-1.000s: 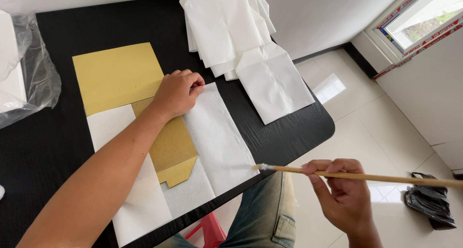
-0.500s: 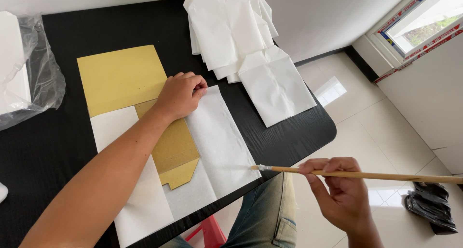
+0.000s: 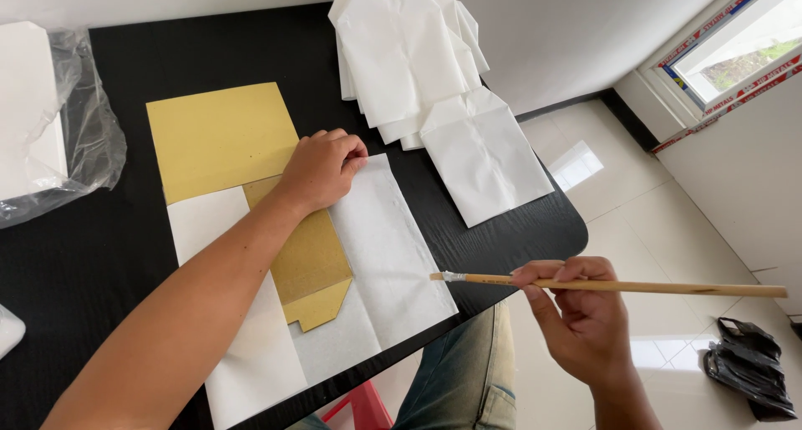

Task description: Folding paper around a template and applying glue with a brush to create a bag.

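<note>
- A long, thin wooden brush (image 3: 618,286) lies level in the air just past the table's 4 o'clock corner, its small pale bristle tip pointing toward 9 o'clock and nearly reaching the edge of a white paper sheet (image 3: 386,254).
- The right hand (image 3: 581,321) is closed around the brush near its bristle end, thumb and fingertips pinching the handle; most of the handle sticks out free toward 3 o'clock.
- The brush looks light and stiff. Held so near the tip it should steer finely, though the long free end could swing or catch on something.
- The white paper sheet looks thin, soft and slightly textured, easy to crease or tear and likely to slide on the smooth table top. It is best held flat with a palm or fingers near an edge.
- The left hand (image 3: 322,169) rests curled, knuckles up, pressing on the sheet's top edge at about 12 o'clock. It grips nothing; it only pins the paper.
- A gold card shape (image 3: 313,271) with a notched lower end lies across the sheet's fold, and a larger gold sheet (image 3: 217,137) sits at 11 o'clock from it. Both look stiffer than the paper.
- All of this lies on a black table (image 3: 100,254).
- A stack of folded white papers (image 3: 418,54) is at 1 o'clock, and a clear plastic bag (image 3: 83,154) at 9 o'clock.
- Beyond the table is a pale tiled floor with a dark crumpled bag (image 3: 748,367) at 4 o'clock.
</note>
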